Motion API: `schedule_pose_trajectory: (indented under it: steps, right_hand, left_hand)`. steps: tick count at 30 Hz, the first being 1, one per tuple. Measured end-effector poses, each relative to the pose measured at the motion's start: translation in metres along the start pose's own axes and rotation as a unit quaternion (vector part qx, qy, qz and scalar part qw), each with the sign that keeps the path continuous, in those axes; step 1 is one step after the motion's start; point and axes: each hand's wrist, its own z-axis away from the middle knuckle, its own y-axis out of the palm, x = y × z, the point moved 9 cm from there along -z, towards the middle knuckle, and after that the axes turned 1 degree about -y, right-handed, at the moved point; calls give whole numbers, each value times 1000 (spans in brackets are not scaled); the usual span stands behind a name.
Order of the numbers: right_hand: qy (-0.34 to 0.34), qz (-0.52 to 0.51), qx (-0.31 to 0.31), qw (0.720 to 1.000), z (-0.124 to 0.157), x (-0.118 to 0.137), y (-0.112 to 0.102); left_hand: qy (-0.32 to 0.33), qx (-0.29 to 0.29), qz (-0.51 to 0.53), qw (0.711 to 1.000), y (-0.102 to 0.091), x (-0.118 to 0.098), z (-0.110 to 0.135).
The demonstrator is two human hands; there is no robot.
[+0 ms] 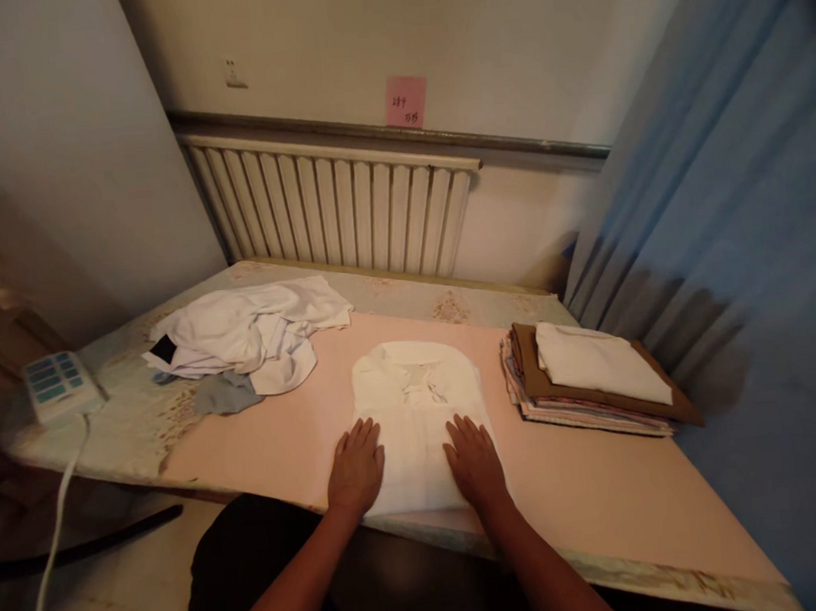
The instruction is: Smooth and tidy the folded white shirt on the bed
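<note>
A white garment (412,456), folded into a rough rectangle, lies flat on the pink cloth (577,480) in front of me. Its far end is rounded, with a small opening that shows a greyish patch. My left hand (356,468) rests palm down on its left edge, fingers stretched forward. On the opposite edge lies my right hand (475,460), also flat with the fingers a little apart. Neither hand grips the fabric.
Crumpled white and grey clothes (255,332) are heaped at the left. A stack of folded fabrics (590,376) sits at the right, near a blue curtain (755,316). A power strip (62,384) with a white cable is at the table's left end. Behind stands a radiator (343,202).
</note>
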Motion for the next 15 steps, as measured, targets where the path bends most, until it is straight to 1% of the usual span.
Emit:
schedule_pose_trajectory:
  steps: [15]
  right_hand:
    - [0, -4, 8, 1000, 0, 0, 1]
  left_hand:
    - [-3, -7, 8, 1000, 0, 0, 1]
